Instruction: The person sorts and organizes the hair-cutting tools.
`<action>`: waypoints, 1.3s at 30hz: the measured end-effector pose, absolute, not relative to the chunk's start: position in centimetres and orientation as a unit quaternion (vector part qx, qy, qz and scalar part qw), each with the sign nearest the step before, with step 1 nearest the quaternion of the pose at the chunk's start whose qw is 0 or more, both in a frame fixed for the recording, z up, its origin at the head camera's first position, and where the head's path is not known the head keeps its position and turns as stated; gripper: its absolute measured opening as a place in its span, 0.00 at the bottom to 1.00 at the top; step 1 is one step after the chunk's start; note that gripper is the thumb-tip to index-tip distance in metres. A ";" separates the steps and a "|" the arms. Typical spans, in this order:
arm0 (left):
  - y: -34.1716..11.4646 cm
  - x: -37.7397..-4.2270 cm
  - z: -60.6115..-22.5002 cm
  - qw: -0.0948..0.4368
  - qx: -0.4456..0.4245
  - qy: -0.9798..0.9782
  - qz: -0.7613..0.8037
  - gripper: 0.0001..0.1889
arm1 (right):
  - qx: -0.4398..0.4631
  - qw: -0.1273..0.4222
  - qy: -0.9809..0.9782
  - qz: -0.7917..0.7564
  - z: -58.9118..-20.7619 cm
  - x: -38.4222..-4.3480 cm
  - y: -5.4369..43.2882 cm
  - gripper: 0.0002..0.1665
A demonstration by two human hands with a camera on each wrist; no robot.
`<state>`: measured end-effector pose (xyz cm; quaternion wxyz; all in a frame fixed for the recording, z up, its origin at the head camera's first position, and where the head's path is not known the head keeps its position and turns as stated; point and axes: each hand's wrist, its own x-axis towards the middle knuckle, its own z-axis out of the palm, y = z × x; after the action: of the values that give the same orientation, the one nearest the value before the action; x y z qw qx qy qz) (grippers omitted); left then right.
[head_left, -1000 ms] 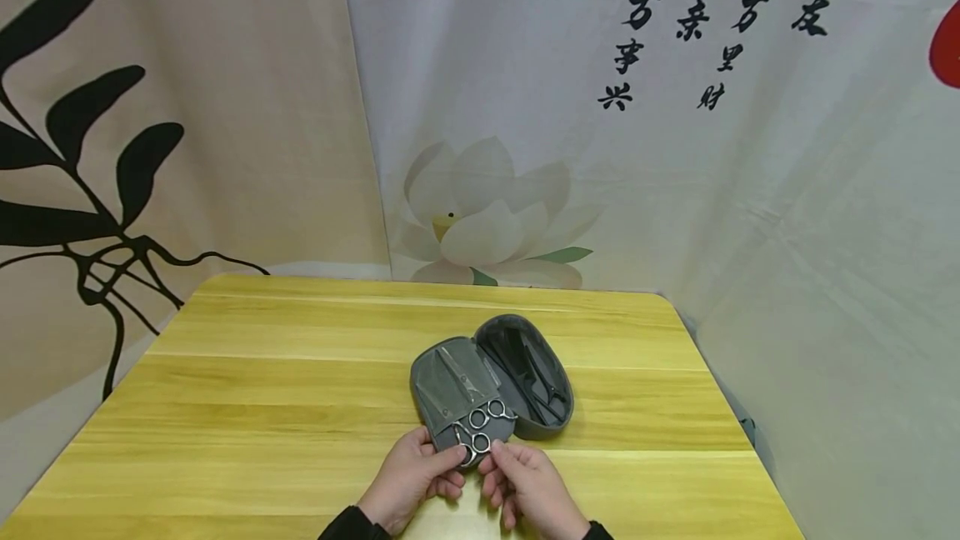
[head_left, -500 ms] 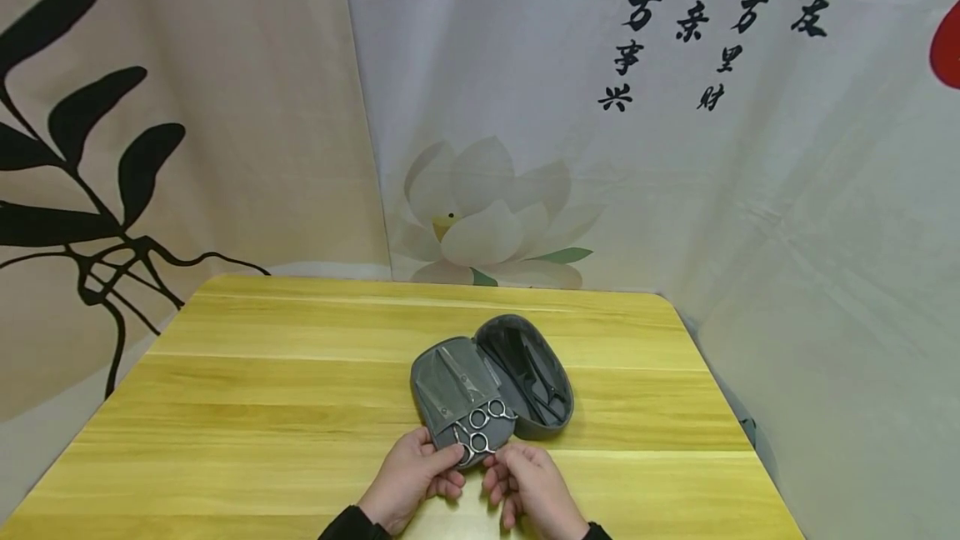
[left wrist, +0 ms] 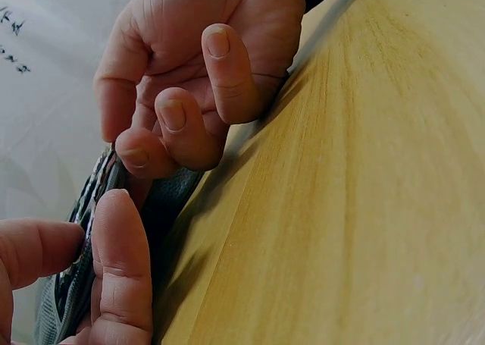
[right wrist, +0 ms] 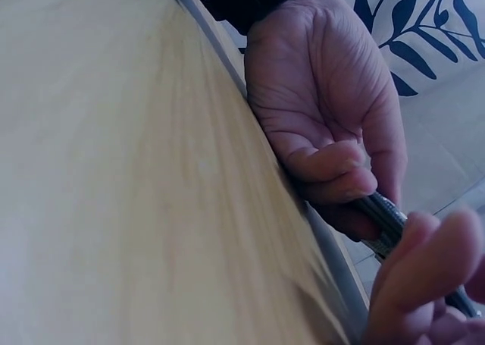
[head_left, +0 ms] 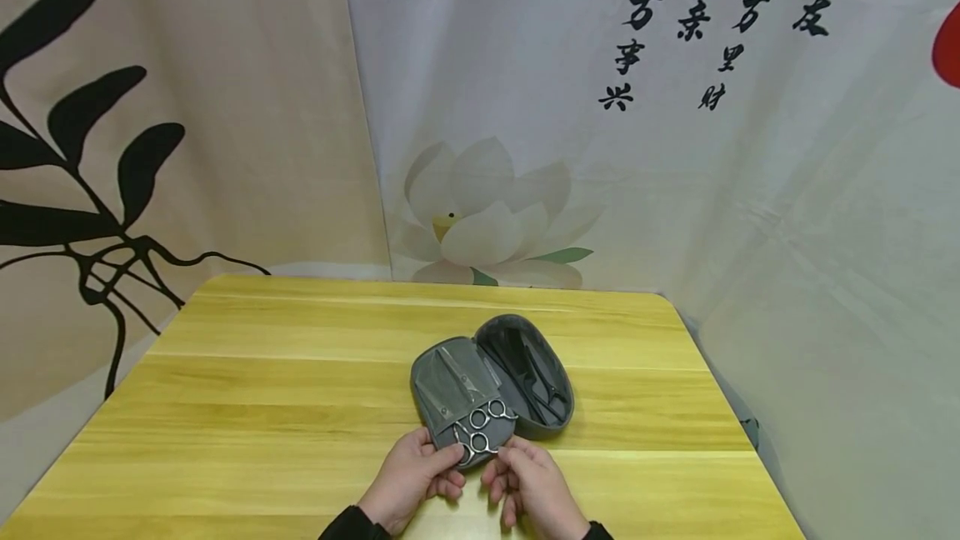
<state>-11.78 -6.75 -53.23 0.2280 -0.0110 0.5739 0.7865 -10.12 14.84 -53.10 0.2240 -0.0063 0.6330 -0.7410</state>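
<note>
A grey zip case [head_left: 429,373] lies unfolded on the table. Two pairs of silver scissors sit in the clear pocket of its left half, their finger rings sticking out toward me. My left hand [head_left: 415,471] grips the near-left edge of that half, thumb on top by the lower scissors [head_left: 480,442] and fingers underneath. At the near-right edge, my right hand [head_left: 531,482] pinches the tip of the lower scissors' finger rest between thumb and forefinger. Its other fingers curl loosely, as the left wrist view shows. The exact contact at the right fingertips is partly hidden.
The case's deeper right half [head_left: 558,365] holds a black comb-like tool and black-handled scissors. Both rest on a yellow wood-grain table [head_left: 285,407]. Behind it hangs a printed cloth backdrop [head_left: 487,107] with leaves, a lotus and writing.
My right thumb and forefinger have slid slightly to the right along the finger rest, baring more of it. The left hand and the case have stayed in place.
</note>
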 end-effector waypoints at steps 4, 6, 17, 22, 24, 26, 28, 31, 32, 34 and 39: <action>-6.7 -11.8 -53.3 0.228 -0.009 0.573 0.787 0.20 | -0.014 0.230 0.628 -0.743 -53.2 -10.2 15.0 0.15; -6.7 -11.8 -53.3 0.229 -0.010 0.572 0.787 0.20 | -0.022 0.233 0.628 -0.742 -53.3 -10.2 15.1 0.17; -6.8 -11.8 -53.6 0.238 -0.014 0.577 0.781 0.20 | -0.045 0.233 0.632 -0.737 -53.7 -10.1 15.2 0.21; -6.9 -11.9 -53.7 0.243 -0.008 0.576 0.781 0.20 | -0.036 0.216 0.644 -0.733 -53.7 -10.1 15.0 0.24; -6.9 -12.0 -53.7 0.243 -0.006 0.576 0.780 0.20 | -0.029 0.211 0.646 -0.733 -53.7 -10.2 14.9 0.24; -6.9 -12.0 -53.7 0.243 -0.004 0.578 0.779 0.20 | -0.023 0.207 0.648 -0.733 -53.6 -10.2 14.8 0.24; -6.9 -11.9 -53.7 0.243 0.000 0.579 0.778 0.20 | -0.019 0.204 0.650 -0.732 -53.6 -10.1 14.8 0.24; -6.9 -11.9 -53.6 0.244 0.007 0.581 0.777 0.21 | -0.014 0.200 0.653 -0.731 -53.5 -10.1 14.8 0.26; -6.9 -11.9 -53.6 0.245 0.009 0.581 0.776 0.21 | -0.012 0.200 0.652 -0.731 -53.5 -10.1 14.8 0.27; -6.9 -11.9 -53.5 0.246 0.012 0.582 0.775 0.21 | -0.007 0.198 0.652 -0.732 -53.5 -10.1 14.8 0.27; -6.9 -12.0 -53.6 0.249 0.009 0.584 0.772 0.22 | 0.008 0.205 0.643 -0.738 -53.6 -10.3 14.8 0.24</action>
<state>-11.98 -6.93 -53.59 0.2495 0.0089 0.5842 0.7723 -10.26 14.83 -53.55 0.2052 0.0080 0.6433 -0.7376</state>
